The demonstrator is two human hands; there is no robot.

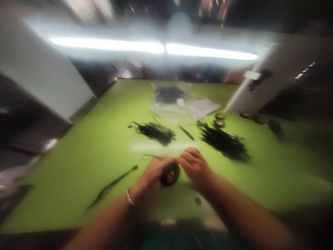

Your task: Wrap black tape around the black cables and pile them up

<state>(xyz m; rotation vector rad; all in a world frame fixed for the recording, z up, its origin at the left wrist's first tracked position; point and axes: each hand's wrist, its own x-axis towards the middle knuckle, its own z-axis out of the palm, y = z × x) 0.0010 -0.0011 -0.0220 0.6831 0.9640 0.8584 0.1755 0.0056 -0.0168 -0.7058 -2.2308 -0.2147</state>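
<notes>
My left hand is closed around a roll of black tape, its round hole facing me. A thin dark cable sticks out to the left behind that hand. Right beside the roll, my right hand is closed, thumb and fingers pinched together close to the left fingertips. Whatever lies in that pinch is hidden and blurred. On the green table, a black cable with a small end piece lies left of my left hand.
Beyond my hands lie two bundles of black cables, with a dark pen-like tool between them. Small rolls with yellowish cores and a clear plastic bag are farther back. White panels flank the green table.
</notes>
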